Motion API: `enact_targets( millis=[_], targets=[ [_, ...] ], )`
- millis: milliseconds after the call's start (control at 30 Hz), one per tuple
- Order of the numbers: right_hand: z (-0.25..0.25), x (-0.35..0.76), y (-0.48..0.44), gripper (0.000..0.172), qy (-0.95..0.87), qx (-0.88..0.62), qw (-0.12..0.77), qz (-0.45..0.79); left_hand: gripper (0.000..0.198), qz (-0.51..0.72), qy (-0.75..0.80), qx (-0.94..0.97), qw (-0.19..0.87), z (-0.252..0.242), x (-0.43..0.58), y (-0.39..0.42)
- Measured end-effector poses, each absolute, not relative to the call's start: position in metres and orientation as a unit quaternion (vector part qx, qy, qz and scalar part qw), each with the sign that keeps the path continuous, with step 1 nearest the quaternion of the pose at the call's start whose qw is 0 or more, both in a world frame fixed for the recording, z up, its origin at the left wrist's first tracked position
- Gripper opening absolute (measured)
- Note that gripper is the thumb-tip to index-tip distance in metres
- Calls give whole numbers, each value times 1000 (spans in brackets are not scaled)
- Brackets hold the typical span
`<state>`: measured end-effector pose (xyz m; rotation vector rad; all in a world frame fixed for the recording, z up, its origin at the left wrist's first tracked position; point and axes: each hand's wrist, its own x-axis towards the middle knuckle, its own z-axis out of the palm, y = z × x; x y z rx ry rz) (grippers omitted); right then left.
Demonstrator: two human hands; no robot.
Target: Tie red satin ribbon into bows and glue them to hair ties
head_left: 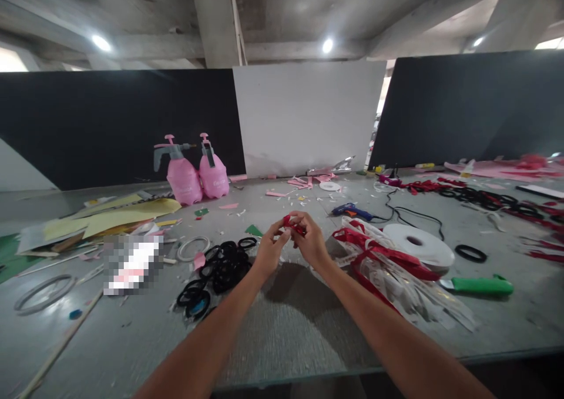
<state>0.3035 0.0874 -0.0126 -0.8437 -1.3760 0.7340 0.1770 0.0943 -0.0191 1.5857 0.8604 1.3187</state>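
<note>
Just above the table, at mid-view, my left hand (272, 246) and my right hand (311, 240) meet with fingertips closed on a small red ribbon (296, 227). The ribbon looks bunched or folded, and part of it is covered by the fingers. Left of my left hand lies a pile of black hair ties (227, 264). Close by my right forearm spreads a bundle of white and red ribbon strips (379, 264). A large white ribbon roll (418, 246) lies flat behind that bundle.
Two pink spray bottles (184, 181) stand at the back left beside yellow sheets (114, 217). A blue glue gun (352, 211) with a black cord lies behind the ribbons. At right are a green-handled cutter (482, 285) and a lone black ring (470, 253). Upright panels (308, 117) border the table.
</note>
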Motion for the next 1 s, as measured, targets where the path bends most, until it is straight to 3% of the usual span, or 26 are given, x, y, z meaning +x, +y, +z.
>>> enact_targets(
  millis=[100, 233, 600, 833, 1000],
  targets=[
    [-10, 304, 91, 39, -552, -372, 651, 364, 47, 536, 319, 647, 437, -15, 175, 92],
    [-6, 307, 90, 29, -549, -373, 654, 362, 48, 532, 301, 652, 449, -10, 172, 90],
    [-3, 310, 80, 21, -669, -374, 612, 196, 50, 508, 288, 692, 426, -15, 172, 93],
    [-5, 308, 79, 19, -677, -365, 592, 240, 43, 460, 322, 790, 246, -14, 168, 93],
    [-9, 304, 85, 27, -555, -365, 657, 358, 50, 390, 397, 817, 150, -14, 162, 91]
  ],
)
